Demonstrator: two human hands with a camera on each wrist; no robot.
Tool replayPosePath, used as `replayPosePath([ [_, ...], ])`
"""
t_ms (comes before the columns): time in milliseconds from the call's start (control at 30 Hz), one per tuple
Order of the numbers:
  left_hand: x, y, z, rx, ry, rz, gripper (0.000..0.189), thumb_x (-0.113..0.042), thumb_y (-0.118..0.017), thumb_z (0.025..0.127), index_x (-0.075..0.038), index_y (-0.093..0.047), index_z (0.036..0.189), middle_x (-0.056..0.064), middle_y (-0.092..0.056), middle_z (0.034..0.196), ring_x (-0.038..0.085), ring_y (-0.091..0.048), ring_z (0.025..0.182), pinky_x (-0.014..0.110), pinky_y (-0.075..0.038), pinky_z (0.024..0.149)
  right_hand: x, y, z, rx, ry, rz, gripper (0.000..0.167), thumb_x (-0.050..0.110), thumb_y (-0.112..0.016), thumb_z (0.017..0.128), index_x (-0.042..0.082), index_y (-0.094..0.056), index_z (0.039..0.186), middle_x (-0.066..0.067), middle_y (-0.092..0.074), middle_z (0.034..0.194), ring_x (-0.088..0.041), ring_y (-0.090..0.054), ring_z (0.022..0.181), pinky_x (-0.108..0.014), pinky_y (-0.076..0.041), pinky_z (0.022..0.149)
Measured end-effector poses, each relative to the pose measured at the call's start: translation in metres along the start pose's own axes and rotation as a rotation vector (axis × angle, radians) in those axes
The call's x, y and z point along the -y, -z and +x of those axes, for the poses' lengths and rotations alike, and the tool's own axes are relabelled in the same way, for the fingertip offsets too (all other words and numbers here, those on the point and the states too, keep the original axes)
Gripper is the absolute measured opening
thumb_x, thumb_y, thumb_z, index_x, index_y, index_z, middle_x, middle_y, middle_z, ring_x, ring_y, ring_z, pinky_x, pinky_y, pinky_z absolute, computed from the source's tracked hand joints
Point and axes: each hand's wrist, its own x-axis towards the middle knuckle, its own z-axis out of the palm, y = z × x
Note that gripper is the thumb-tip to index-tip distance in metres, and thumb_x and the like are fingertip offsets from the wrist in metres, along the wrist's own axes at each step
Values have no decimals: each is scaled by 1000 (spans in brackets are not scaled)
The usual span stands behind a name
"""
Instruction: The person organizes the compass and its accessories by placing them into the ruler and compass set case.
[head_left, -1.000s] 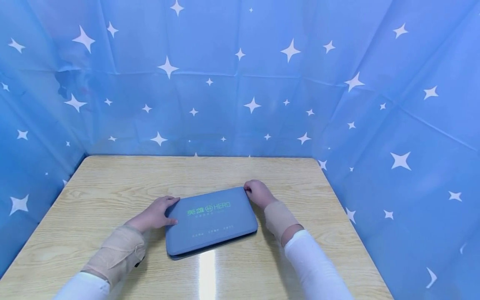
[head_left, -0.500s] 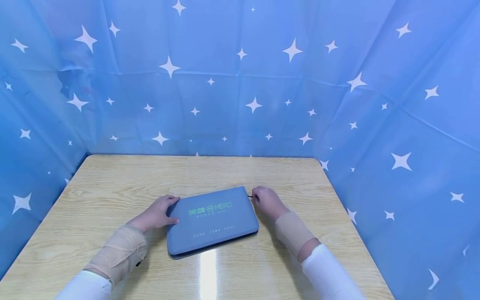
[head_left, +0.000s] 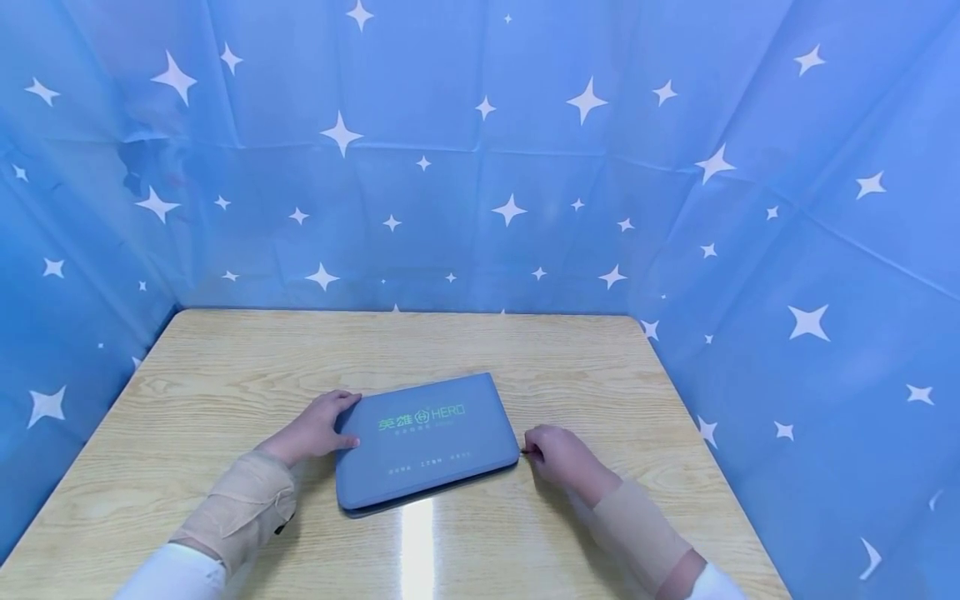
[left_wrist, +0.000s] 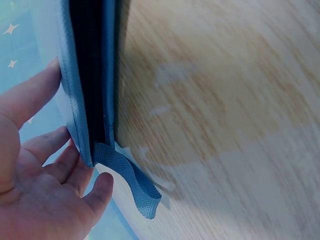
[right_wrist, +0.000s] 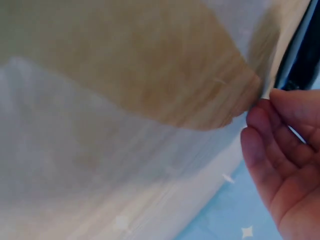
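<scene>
A blue-grey zip case (head_left: 427, 442) with green HERO lettering lies flat on the wooden table. At its left edge my left hand (head_left: 318, 427) rests with thumb and fingertips on the cover, fingers extended. The left wrist view shows the case (left_wrist: 90, 75) edge-on, with dark zip tape between its covers and a blue fabric loop (left_wrist: 135, 182) at the end. By the near right corner, my right hand (head_left: 558, 454) pinches a small dark zip pull (head_left: 527, 452). Its fingers mostly hide the pull in the right wrist view, beside the case's dark edge (right_wrist: 305, 60).
The wooden table (head_left: 247, 358) extends around the case, with a bright light reflection in front. A blue star-patterned curtain (head_left: 450, 192) hangs behind the table and along both sides. Beige wraps cover both wrists.
My right hand has moved from the far right corner along the right edge to the near right corner, pinching the zip pull. The left hand and the case have stayed in place.
</scene>
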Motion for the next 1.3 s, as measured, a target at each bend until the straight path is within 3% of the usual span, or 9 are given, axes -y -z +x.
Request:
replayPosePath([
  [133,0,0,0,-6,-2,-6,72,-18,-76,78,7,-42,137,27,-44,137,48,-36,128,58,-30,106,9,1,-9,18,-15,-22,25,5,-69,76,17,-50,64,9,-45,64,-6,-40,59,-23,-37,53],
  [333,-1,1,0,0,-7,-5,72,-17,-76,78,8,-41,137,27,-44,137,48,-36,128,58,-30,105,19,0,-7,7,-83,0,23,5,-66,68,15,-46,62,7,-40,63,-9,-37,57,-23,-33,52],
  [533,-1,2,-2,-5,7,-2,72,-18,-76,79,7,-42,137,27,-44,136,48,-37,127,58,-31,105,24,-3,-1,9,-153,32,24,5,-71,75,15,-53,62,5,-49,64,-9,-42,59,-24,-37,53],
  [667,-4,0,-3,-23,33,17,73,-21,-77,77,8,-43,136,28,-44,135,48,-38,126,57,-33,104,21,-4,8,-37,-179,4,25,1,-67,77,14,-53,60,3,-53,62,-10,-45,57,-27,-40,52],
  [800,-14,-4,-6,-52,104,69,76,-28,-79,74,9,-47,132,27,-50,130,46,-46,120,55,-38,100,15,-4,28,-76,-201,-49,24,-1,-60,78,12,-51,60,-1,-54,61,-16,-49,56,-32,-42,50],
  [900,-23,-10,-12,-78,167,114,74,-34,-81,70,9,-54,123,22,-59,113,39,-57,102,51,-47,88,5,-7,50,-65,-216,-78,24,-1,-58,81,10,-51,61,-4,-56,63,-18,-52,57,-34,-43,51],
  [1000,-32,-16,-19,-103,222,141,72,-41,-82,66,9,-59,112,15,-61,96,29,-58,85,46,-50,75,-5,-12,77,-64,-244,-88,22,-1,-56,83,9,-54,64,-7,-59,68,-21,-57,62,-36,-47,56],
  [1167,-46,-28,-22,-114,291,144,74,-52,-81,63,7,-60,103,11,-60,85,22,-55,69,40,-48,64,-13,-24,124,-91,-271,-215,18,-3,-50,87,6,-66,86,-11,-64,84,-27,-63,77,-39,-53,67],
  [1300,-54,-35,-23,-88,313,93,77,-54,-81,62,7,-60,105,12,-64,87,20,-56,69,37,-48,62,-8,-25,149,-44,-288,-289,24,-3,-49,89,7,-67,102,-11,-65,94,-26,-64,85,-38,-55,73],
])
